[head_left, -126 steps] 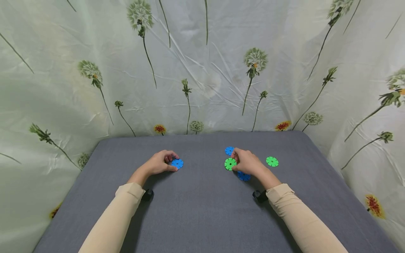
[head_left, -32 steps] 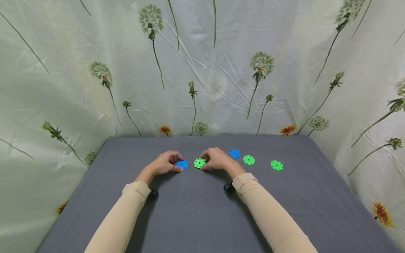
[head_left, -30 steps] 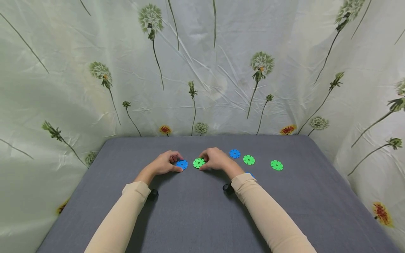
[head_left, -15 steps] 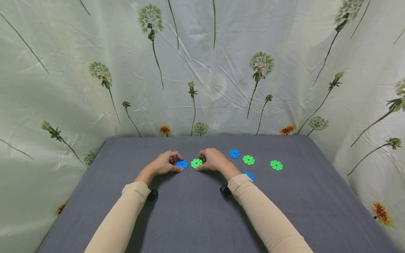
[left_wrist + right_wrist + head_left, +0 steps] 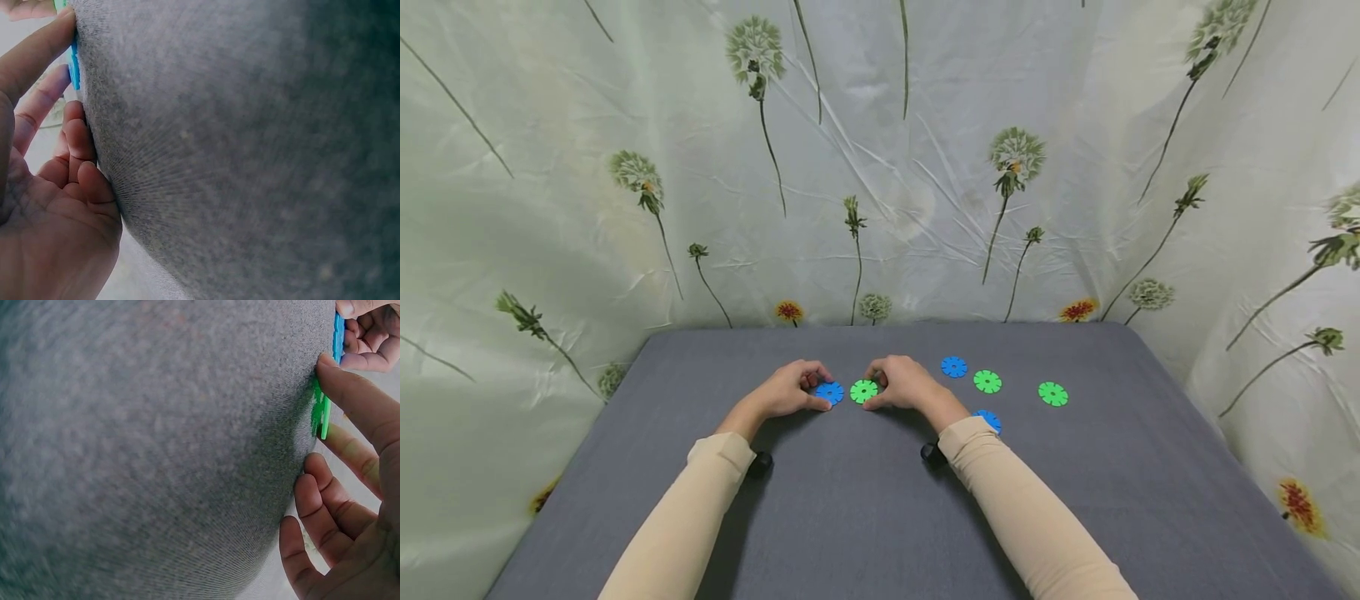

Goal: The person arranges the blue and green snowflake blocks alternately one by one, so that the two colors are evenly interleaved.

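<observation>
Between thumb and forefinger my left hand (image 5: 786,389) pinches a blue notched disc (image 5: 831,393) close to the tabletop. My right hand (image 5: 904,385) pinches a green notched disc (image 5: 863,392) by its edge, a small gap away from the blue one. In the left wrist view the blue disc (image 5: 75,65) shows edge-on between thumb and finger, the other fingers curled near the cloth. The right wrist view has the green disc (image 5: 325,412) tilted slightly off the cloth.
Right of my right hand lie a blue disc (image 5: 954,367) and two green discs, one nearer (image 5: 987,382) and one farther right (image 5: 1052,394). Another blue disc (image 5: 990,421) is partly covered by my right sleeve. A flowered curtain (image 5: 895,167) hangs behind the grey table (image 5: 850,517).
My right hand has carried the green disc left from among the other discs to beside the blue one, lately creeping closer. My left hand keeps its pinch on the blue disc, barely moving.
</observation>
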Demonstrator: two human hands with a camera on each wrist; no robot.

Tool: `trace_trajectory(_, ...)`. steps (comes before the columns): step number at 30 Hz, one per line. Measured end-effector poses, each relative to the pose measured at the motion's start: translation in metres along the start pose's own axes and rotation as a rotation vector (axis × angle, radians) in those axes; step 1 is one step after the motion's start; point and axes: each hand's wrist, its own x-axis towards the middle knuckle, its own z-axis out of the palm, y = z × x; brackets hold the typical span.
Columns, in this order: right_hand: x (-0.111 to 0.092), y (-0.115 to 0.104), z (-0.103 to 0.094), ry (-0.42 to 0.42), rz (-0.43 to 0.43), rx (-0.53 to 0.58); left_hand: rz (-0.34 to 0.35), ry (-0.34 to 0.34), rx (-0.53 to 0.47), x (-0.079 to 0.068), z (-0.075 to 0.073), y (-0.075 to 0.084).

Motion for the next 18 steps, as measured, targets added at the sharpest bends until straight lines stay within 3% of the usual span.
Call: trace_trajectory(18,0.0014,0.0024,0.0019,-0.017,0.007,0.004,-0.013,-0.007,-0.012,-0.0005,-0.0006,0.0003)
